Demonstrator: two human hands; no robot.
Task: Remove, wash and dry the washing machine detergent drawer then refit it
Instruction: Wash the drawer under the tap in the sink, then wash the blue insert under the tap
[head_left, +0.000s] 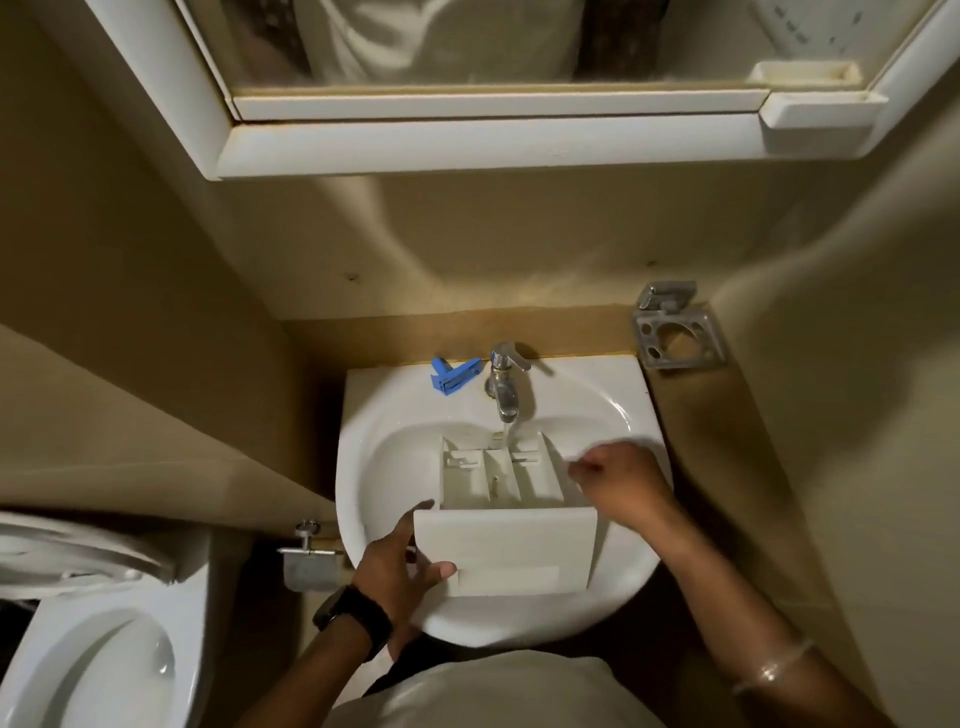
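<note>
Detergent drawer (498, 514) lies in the washbasin (363, 467) at frame centre, under the running tap (505, 387). Your left hand (400, 577) grips the front panel's left edge, thumb on its face; your right hand (618, 480) holds the right side wall, fingers curled. Wet plastic could slip — or spray bounce out. Its long axis runs up-frame, panel toward you.

No text, label, brand or number can be read anywhere in this view. The detergent drawer (504, 540) shows a plain white front panel (its recessed handle area is blank too), and the tap (505, 382) bears no legible mark.
</note>
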